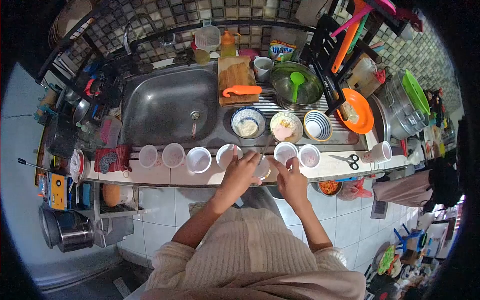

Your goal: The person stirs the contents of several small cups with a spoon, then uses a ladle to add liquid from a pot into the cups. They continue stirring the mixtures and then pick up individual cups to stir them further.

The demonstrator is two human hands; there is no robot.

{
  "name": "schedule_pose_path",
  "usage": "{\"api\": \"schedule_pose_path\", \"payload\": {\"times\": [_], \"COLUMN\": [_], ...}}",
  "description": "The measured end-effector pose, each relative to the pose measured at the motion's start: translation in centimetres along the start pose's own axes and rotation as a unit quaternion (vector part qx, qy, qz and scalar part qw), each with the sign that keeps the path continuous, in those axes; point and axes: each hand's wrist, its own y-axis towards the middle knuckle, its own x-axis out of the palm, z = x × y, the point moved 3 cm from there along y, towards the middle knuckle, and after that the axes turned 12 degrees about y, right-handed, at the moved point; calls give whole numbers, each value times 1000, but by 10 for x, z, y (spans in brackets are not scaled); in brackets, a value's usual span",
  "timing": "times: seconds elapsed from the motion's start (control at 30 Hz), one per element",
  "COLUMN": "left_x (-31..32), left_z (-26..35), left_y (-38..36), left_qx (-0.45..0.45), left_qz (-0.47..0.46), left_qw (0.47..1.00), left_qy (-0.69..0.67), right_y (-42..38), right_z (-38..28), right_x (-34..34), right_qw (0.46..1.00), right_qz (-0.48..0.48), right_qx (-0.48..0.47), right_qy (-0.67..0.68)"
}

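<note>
Between my hands, at the counter's front edge, is a clear plastic cup (263, 170), partly hidden by fingers. My left hand (241, 175) curls around its left side, one finger pointing up over a neighbouring plastic cup (225, 156). My right hand (291, 185) is at its right, fingers apart, the index reaching toward the rim; whether it touches is hard to tell. A thin metal utensil (268, 145) slants just beyond the fingers, its lower end hidden. Behind stand a bowl of white powder (247, 128) and a bowl of pinkish contents (283, 131).
More plastic cups (198, 160) line the counter edge (150, 176), with scissors (345, 160) and stacked cups (378, 151) at right. Behind are the sink (165, 100), a cutting board (232, 70) with an orange-handled knife (242, 90), a striped bowl (318, 125) and a metal pot (312, 92).
</note>
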Motion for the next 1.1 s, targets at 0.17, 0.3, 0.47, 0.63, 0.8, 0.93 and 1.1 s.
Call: {"api": "schedule_pose_path", "payload": {"times": [0.17, 0.3, 0.47, 0.63, 0.8, 0.93, 1.1], "left_x": [-4, 1, -3, -1, 3, 3, 3], "left_z": [3, 1, 1, 2, 0, 1, 1], "left_y": [0, -2, -1, -2, -2, -2, -1], "left_qx": [2, 11, 4, 20, 19, 17, 17], "left_qz": [-1, 30, 20, 44, 45, 46, 33], "left_qw": [1000, 999, 1000, 999, 998, 998, 999], "left_qy": [14, 15, 7, 23, 35, 35, 35], "right_y": [-3, 0, 0, -6, -16, -26, -30], "right_z": [-1, -2, -5, -4, -5, -9, -13], "right_x": [3, 8, 5, 4, 2, -2, -5], "right_qw": [1000, 1000, 999, 999, 999, 997, 998], "right_qz": [-20, -17, -16, -26, -35, -53, -32], "right_qx": [23, 18, 29, 22, 28, 48, 42], "right_qy": [-6, -11, -1, 9, -2, 19, 45]}}
